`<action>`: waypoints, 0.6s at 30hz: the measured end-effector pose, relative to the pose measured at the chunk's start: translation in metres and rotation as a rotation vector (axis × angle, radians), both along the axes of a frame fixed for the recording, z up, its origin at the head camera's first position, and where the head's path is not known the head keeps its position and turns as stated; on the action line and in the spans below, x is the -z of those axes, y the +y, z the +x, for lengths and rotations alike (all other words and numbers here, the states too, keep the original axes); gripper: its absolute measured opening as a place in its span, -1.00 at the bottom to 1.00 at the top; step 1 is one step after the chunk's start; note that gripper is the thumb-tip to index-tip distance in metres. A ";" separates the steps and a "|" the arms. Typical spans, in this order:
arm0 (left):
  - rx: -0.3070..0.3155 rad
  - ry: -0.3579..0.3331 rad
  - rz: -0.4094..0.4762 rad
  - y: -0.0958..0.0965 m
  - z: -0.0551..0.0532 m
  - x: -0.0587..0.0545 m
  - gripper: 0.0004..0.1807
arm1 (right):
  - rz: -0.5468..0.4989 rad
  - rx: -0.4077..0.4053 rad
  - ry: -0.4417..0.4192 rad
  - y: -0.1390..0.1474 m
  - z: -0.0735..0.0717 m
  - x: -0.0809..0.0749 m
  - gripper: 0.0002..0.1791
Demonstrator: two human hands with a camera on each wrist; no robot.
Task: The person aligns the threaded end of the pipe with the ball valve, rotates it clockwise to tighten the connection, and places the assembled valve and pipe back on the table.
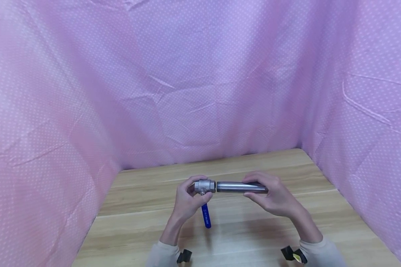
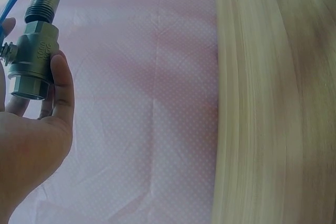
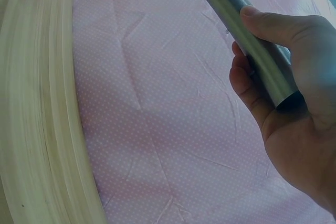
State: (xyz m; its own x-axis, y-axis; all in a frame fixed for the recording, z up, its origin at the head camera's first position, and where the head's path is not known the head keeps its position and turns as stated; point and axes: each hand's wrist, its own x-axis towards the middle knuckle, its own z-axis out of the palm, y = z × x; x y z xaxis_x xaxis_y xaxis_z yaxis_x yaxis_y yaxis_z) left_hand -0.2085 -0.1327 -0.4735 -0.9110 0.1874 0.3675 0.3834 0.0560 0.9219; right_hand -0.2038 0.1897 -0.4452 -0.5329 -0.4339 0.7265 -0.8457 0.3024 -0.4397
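Note:
My left hand (image 1: 186, 201) grips a steel ball valve (image 1: 204, 185) between thumb and fingers, its blue lever handle (image 1: 206, 216) pointing down toward me. Raised lettering shows on the valve body (image 2: 35, 51) in the left wrist view. Opposite, my right hand (image 1: 276, 193) holds a smooth metal pipe (image 1: 232, 187) with the thumb on one side and the fingers on the other. The pipe's threaded end (image 2: 40, 11) faces the valve's open port, lined up with it and right at its mouth. Part of the pipe's far end is covered by the right hand in the head view.
Both hands are above a light wooden table (image 1: 137, 207). Pink dotted sheeting (image 1: 200, 92) hangs behind the table and along both sides. Black straps (image 1: 185, 256) sit at the cuffs of the pale sleeves.

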 end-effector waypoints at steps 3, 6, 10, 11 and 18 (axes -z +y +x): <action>0.003 0.006 -0.003 0.001 0.000 0.000 -0.46 | -0.001 0.000 0.012 0.000 0.000 0.001 -0.49; 0.008 0.014 -0.006 0.002 0.001 -0.001 -0.47 | -0.003 0.003 0.001 -0.001 0.001 0.001 -0.50; 0.010 0.024 -0.010 0.002 0.002 -0.001 -0.48 | 0.002 0.012 -0.016 -0.001 0.002 0.000 -0.51; 0.010 0.027 -0.010 0.002 0.002 -0.001 -0.49 | 0.003 0.013 -0.020 -0.002 0.002 0.000 -0.51; 0.013 0.043 -0.012 0.002 0.003 -0.001 -0.49 | 0.005 0.014 -0.036 -0.002 0.002 0.000 -0.52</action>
State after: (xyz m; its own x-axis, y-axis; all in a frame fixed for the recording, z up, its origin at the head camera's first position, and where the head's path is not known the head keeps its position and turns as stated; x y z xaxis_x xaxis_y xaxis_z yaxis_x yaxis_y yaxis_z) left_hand -0.2060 -0.1308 -0.4721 -0.8917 0.2040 0.4040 0.4235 0.0614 0.9038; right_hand -0.2017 0.1873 -0.4454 -0.5649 -0.4302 0.7041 -0.8249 0.3165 -0.4684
